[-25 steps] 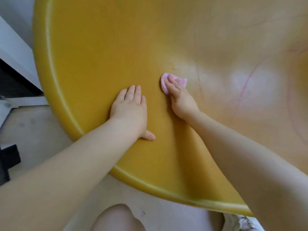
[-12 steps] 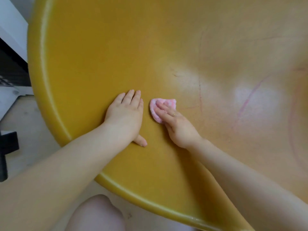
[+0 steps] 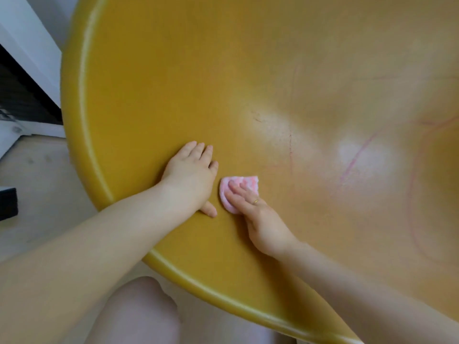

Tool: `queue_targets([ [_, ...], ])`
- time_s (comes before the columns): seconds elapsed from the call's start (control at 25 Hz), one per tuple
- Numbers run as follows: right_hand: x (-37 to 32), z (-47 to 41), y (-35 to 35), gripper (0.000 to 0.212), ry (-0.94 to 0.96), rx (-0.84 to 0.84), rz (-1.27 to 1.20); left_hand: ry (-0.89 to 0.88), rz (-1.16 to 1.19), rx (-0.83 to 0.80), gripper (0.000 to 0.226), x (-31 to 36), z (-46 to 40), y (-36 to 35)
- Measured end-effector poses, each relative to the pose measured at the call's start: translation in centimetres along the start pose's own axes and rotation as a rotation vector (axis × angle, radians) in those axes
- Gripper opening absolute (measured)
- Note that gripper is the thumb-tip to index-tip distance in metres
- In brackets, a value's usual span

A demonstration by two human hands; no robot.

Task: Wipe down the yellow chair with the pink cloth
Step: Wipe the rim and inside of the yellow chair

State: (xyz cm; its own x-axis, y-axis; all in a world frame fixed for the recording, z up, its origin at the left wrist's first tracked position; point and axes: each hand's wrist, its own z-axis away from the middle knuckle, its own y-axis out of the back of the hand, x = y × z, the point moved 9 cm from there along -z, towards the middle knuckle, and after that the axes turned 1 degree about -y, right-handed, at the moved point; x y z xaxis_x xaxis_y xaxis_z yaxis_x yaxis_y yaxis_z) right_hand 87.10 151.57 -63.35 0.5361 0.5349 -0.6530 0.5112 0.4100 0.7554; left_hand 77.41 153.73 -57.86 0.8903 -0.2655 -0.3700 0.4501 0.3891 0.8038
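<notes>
Two hands on yellow chair (image 3: 149, 95): left hand (image 3: 191, 177) flat, empty, bracing; right hand (image 3: 258, 214) presses pink cloth (image 3: 238, 188) with straight fingers, should overlap strokes toward pink marks (image 3: 355, 157).

One yellow chair (image 3: 154, 90), one pink cloth (image 3: 239, 186), two hands, left hand (image 3: 191, 175), right hand (image 3: 263, 219), one knee (image 3: 139, 311)

R hand (image 3: 258, 214) presses pink cloth (image 3: 239, 192) on yellow chair (image 3: 149, 95) (L hand (image 3: 191, 177) flat beside).
</notes>
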Motion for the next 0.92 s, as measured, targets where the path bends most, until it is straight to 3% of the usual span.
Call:
queue_targets([
  [0.12, 1.5, -1.3, 1.8, 0.058, -0.006, -0.031, 0.095, -0.067, -0.013, 0.019, 0.106, 1.0, 0.1, 0.1],
  [0.24, 7.8, -6.0, 6.1, 0.070, -0.305, 0.057, 0.200, -0.070, -0.003, 0.007, 0.106, 1.1, 0.0, -0.3],
  [0.32, 10.2, -7.7, 8.1, 0.068, -0.410, 0.121, 0.237, -0.071, 0.007, 0.005, 0.105, 1.2, -0.2, -0.5],
  [0.44, 8.1, -6.2, 6.5, 0.042, -0.293, 0.143, 0.203, -0.075, 0.036, -0.002, 0.106, 1.2, -0.3, -0.5],
  [0.6, 2.1, -0.5, 2.2, 0.065, -0.116, 0.018, 0.130, -0.079, 0.044, -0.004, 0.105, 1.4, -0.5, -0.6],
  [0.68, 2.2, -0.9, 2.1, 0.062, -0.045, -0.004, 0.181, -0.087, 0.042, 0.002, 0.104, 1.5, -0.5, -0.6],
  [0.8, 6.3, -4.7, 3.9, 0.045, -0.140, 0.062, 0.277, -0.090, 0.052, -0.001, 0.103, 1.4, -0.4, -0.5],
  [0.92, 11.4, -8.4, 7.3, 0.056, -0.333, 0.124, 0.382, -0.089, 0.047, 0.001, 0.103, 1.4, -0.5, -0.6],
])
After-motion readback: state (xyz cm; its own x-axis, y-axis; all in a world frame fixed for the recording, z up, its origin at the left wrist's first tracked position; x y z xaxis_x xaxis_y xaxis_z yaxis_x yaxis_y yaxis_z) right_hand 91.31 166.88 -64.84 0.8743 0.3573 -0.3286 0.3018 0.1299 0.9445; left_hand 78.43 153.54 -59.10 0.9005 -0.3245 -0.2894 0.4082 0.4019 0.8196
